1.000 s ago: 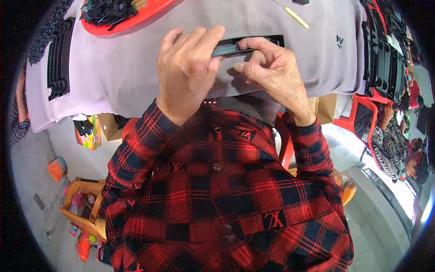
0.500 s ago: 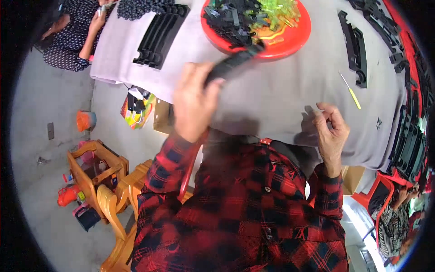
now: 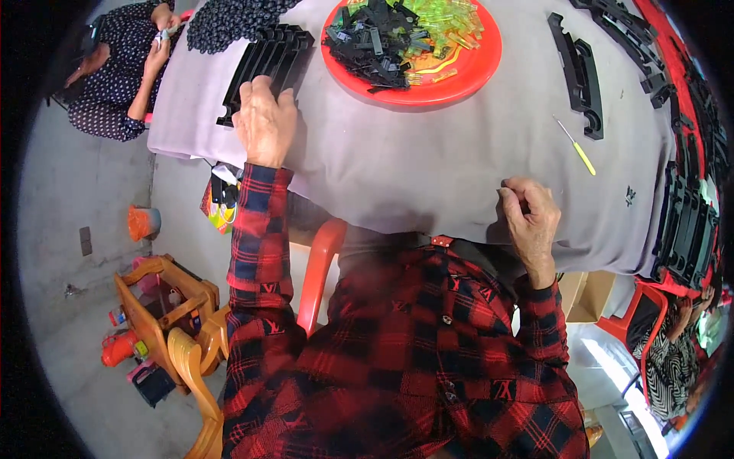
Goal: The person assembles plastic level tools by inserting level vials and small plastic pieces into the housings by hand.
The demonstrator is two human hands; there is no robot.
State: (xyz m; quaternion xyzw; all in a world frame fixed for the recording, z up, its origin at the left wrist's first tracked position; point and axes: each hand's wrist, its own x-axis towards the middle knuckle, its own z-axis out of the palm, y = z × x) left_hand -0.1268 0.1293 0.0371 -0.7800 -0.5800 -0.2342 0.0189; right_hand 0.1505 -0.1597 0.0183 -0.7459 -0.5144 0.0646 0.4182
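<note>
My left hand [image 3: 264,126] reaches over a row of long black plastic strips [image 3: 283,50] at the table's left side. Its thumb and fingers curve round the near end of one strip, which lies along the others; the palm side is hidden. Further right, my right hand [image 3: 533,219] rests near the table's front edge. Its fingers are curled in toward the thumb, and whatever they hold, if anything, cannot be made out. A thin hook tool with a yellow handle [image 3: 583,158] lies beyond it, beside two more black strips [image 3: 582,80].
A red round tray [image 3: 489,65] holds small black parts and yellow-green clear pieces. Black beads [image 3: 222,27] are heaped at the far left. More black strips [image 3: 684,229] line the right edge. Another person [image 3: 115,69] sits at the left. A red chair arm [image 3: 319,271] stands near my left forearm.
My left hand has carried a black strip leftward from near the tray onto the row. My right hand has shifted slightly, its fingers more closed. The view has moved a little.
</note>
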